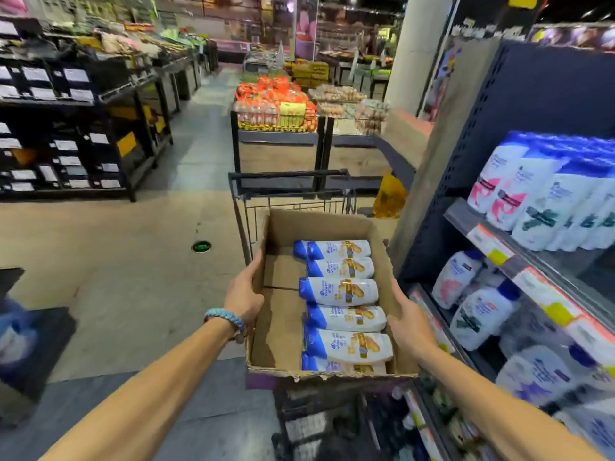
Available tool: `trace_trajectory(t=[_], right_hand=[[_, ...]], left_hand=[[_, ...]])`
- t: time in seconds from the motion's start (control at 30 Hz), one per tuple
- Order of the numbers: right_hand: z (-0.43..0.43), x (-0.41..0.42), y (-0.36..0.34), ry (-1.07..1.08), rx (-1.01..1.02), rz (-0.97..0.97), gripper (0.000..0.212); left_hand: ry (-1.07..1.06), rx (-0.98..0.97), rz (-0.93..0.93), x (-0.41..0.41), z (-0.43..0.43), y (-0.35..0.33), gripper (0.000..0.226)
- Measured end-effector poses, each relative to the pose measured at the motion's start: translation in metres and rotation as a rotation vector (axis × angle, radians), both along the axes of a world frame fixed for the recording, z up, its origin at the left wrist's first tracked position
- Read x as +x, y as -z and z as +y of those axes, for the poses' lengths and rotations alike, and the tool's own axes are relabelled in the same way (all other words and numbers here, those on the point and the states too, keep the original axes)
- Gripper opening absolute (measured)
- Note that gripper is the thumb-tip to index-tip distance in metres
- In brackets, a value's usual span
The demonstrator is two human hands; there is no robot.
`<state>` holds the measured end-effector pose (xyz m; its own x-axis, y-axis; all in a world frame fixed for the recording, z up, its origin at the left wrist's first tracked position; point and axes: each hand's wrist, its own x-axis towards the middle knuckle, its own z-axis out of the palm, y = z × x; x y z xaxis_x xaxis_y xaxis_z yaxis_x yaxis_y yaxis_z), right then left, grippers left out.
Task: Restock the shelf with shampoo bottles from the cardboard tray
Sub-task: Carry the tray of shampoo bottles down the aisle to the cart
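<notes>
A brown cardboard tray (283,327) sits in front of me, over a shopping cart (289,188). Several white shampoo bottles (339,291) with blue caps and orange labels lie on their sides in a row along its right half. My left hand (244,296) grips the tray's left wall, thumb along the rim. My right hand (411,322) holds the right wall from outside, fingers hidden behind the cardboard. The shelf (519,261) stands at the right, holding white bottles with blue caps on its tiers.
Price strips (492,244) run along the shelf edges. A display table of orange packaged goods (276,104) stands ahead in the aisle. Dark shelving (66,128) lines the left. An orange bag (389,194) sits near the shelf end. Open floor lies to the left.
</notes>
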<state>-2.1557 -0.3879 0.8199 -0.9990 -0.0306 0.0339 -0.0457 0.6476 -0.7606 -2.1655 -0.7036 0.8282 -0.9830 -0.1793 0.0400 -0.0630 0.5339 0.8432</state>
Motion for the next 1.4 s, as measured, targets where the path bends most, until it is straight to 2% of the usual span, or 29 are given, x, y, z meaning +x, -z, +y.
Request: trace_trajectory(t=[0.27,0.5,0.67,0.93,1.2,1.33,1.4], right_hand=[[0.009,-0.148,0.073,0.037,-0.015,-0.047,0.078],[0.006,-0.202,0.171,0.151,-0.021,-0.084,0.07],[0.0,-0.223,0.226,0.192,-0.02,-0.176,0.082],[-0.004,-0.252,0.271,0.23,-0.096,-0.265,0.074],[-0.005,-0.274,0.317,0.216,-0.067,-0.278,0.085],[0.001,-0.28,0.333,0.184,-0.189,-0.311,0.074],[0.002,-0.283,0.344,0.194,-0.159,-0.317,0.074]], left_hand=[[0.011,0.055,-0.007,-0.146,0.011,0.079,0.094],[0.081,-0.016,-0.057,-0.228,0.004,0.167,0.099],[0.043,-0.066,-0.097,-0.24,0.007,0.194,0.096],[-0.061,-0.072,-0.285,-0.268,0.016,0.252,0.109],[-0.122,-0.12,-0.359,-0.278,0.025,0.295,0.108],[-0.141,-0.164,-0.382,-0.277,0.023,0.326,0.109],[-0.151,-0.176,-0.415,-0.278,0.025,0.339,0.109]])
